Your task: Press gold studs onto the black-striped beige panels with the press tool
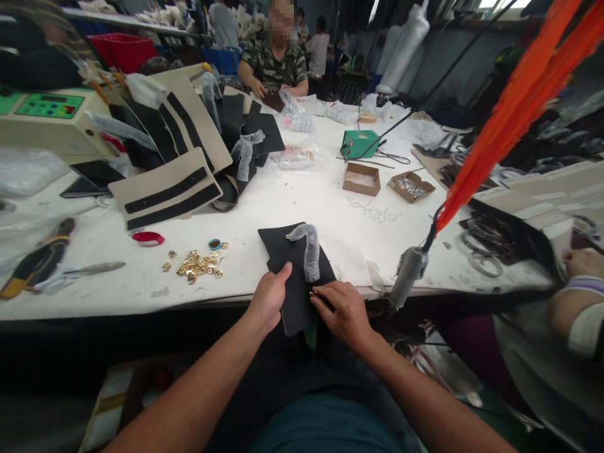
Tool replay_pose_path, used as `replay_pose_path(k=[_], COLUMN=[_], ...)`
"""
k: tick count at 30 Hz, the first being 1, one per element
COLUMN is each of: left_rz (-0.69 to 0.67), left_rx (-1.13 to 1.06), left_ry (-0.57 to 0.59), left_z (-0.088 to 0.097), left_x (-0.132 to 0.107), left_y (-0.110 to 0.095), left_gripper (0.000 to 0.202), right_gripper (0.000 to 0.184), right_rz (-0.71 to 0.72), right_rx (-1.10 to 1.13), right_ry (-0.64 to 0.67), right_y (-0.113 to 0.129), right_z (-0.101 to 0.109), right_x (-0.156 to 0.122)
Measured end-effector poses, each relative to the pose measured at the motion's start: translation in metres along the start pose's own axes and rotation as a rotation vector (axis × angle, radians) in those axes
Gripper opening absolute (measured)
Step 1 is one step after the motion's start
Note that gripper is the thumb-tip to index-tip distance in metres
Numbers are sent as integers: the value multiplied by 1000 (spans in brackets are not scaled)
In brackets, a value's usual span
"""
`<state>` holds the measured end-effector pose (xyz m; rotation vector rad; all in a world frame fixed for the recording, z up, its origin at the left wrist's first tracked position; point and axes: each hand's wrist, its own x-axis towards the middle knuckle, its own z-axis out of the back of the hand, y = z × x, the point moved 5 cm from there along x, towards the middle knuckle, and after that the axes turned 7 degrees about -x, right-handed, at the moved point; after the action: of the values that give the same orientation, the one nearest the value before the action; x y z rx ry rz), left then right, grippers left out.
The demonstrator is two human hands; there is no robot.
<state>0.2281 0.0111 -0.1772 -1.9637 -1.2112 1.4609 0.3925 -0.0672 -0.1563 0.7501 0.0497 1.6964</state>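
Note:
My left hand (270, 298) grips the left edge of a black flat panel (293, 296), thumb on top. The panel lies partly on the table and hangs over its front edge. A strap wrapped in white plastic (311, 251) curves over the panel from a small gold fitting (288, 237). At the panel's right side, my right hand (344, 311) pinches a small gold metal fitting (313, 294) between thumb and finger against the surface. Loose gold fittings (198, 265) lie in a pile to the left.
Stacked beige and black panels (170, 192) lie back left. A hanging grey electric screwdriver (408, 277) with orange cord is on the right. Behind stand a green box (360, 145) and small cardboard trays (361, 179). A co-worker's arm (582, 302) is at far right; another person sits opposite.

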Motion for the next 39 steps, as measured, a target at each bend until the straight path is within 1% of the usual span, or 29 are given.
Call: replay_pose_path(k=[4,7,10,14,16,18,20,22,25,27,28,30,33,36,38,39], left_rz=[-7,-10,-9,8,27,52,66,59,-23,-105,-125,-119,-86,-57,-33,-30], left_rx=[-5,2,8,26,26,13,-6,-4,61,134,167,221,294,304,236,169], left_ry=[-19,-43,-47,-18,11,53,104,178,317,360,368,402,486,497,478,465], left_z=[0,0,-1,-4,-6,-7,-8,-7,-5,0,2,5,5,7,10,12], left_x=[3,5,5,7,7,7,3,-4,-22,-35,-40,-49,-59,-65,-67,-67], left_y=[3,4,5,4,3,1,0,-2,-8,-14,-16,-18,-18,-16,-16,-18], left_gripper=[46,44,41,36,33,31,31,34,40,39,38,38,42,46,49,51], right_gripper=[13,16,23,34,34,34,39,41,30,23,21,21,27,31,26,23], right_rz=[-61,-25,123,414,472,423,290,124,-93,-182,-207,-213,-201,-249,-267,-267], right_rx=[127,143,116,32,1,29,108,193,276,319,342,375,406,472,502,506], right_ry=[-44,-26,33,174,212,193,113,-11,-193,-247,-253,-244,-222,-139,-92,-84], right_y=[-3,-2,-1,-3,-6,-10,-14,-17,-21,-23,-23,-22,-20,-19,-19,-19], right_z=[-7,-10,-6,1,5,10,19,29,47,57,61,69,74,66,59,57], right_x=[-4,-3,3,12,12,8,3,0,9,26,37,58,80,86,85,83])
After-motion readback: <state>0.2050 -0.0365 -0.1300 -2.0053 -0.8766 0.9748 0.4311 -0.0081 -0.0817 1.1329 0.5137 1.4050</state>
